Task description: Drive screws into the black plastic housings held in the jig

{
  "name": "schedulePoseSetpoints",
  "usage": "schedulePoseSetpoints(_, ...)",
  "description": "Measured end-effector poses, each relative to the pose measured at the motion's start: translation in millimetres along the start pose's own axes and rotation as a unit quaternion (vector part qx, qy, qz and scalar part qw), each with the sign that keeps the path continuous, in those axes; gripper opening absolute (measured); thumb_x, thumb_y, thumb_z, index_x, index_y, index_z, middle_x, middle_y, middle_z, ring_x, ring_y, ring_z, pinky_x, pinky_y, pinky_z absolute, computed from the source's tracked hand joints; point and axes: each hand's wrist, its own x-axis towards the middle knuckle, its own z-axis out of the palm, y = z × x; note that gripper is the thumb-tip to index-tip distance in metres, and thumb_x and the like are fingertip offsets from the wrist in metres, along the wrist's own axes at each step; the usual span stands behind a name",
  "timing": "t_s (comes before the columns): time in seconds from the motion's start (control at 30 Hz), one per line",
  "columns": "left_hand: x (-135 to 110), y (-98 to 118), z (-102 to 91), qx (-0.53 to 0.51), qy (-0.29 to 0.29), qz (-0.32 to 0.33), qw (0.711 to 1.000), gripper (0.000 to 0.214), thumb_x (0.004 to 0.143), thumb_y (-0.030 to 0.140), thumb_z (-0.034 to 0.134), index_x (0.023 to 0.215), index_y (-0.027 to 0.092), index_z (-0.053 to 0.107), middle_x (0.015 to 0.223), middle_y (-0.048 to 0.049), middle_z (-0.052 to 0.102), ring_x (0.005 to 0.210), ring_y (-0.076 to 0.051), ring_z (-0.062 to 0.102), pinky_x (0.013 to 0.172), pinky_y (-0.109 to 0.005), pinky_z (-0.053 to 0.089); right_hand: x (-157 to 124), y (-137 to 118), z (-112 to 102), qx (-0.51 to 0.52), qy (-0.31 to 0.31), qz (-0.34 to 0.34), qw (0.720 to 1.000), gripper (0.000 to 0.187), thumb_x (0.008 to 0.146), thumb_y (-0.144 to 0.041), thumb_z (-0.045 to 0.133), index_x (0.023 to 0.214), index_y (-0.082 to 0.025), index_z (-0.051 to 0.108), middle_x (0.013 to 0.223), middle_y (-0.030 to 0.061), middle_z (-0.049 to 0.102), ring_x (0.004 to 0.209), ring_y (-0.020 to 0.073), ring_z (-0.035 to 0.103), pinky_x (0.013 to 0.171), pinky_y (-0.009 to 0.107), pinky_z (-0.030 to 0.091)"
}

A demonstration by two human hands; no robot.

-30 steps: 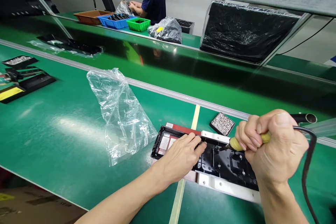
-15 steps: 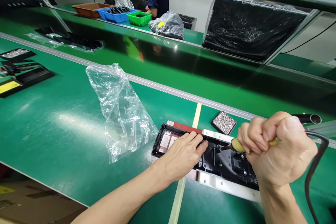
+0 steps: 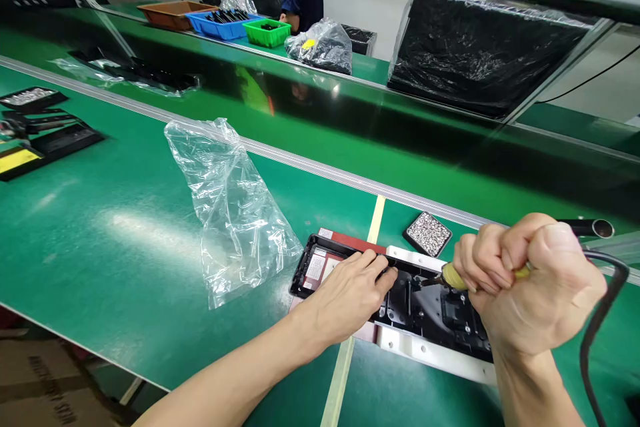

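Green bench [image 3: 100, 247] ran left to right, a metal rail [image 3: 280, 157] along its far edge. A yellow tape strip [image 3: 375, 213] crossed it from front to rail. A crumpled clear bag [image 3: 230, 207] lay mid-bench. Just right of the bag sat a white jig [image 3: 430, 353] with a black housing [image 3: 425, 310] in it, straddling the strip. A screw tray [image 3: 429, 233] lay just behind the jig, near the rail. Flat black parts [image 3: 50, 140] lay at the far left, well apart.
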Motion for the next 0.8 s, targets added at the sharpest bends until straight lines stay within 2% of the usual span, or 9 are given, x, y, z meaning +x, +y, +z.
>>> schedulePoseSetpoints(0.8, 0.4, 0.7, -0.7, 0.004, 0.0, 0.0, 1.0, 0.026, 0.101, 0.004, 0.056, 0.125, 0.008, 0.064, 0.101, -0.007, 0.063, 0.09, -0.024, 0.058, 0.072, -0.038, 0.055, -0.5, -0.1, 3.5, -0.015, -0.016, -0.016, 1.0, 0.041, 0.105, -0.021, 0.048, 0.064, -0.021, 0.048, 0.048, -0.0047, 0.033, 0.04, 0.0092, 0.028, 0.037, 0.023, 0.023)
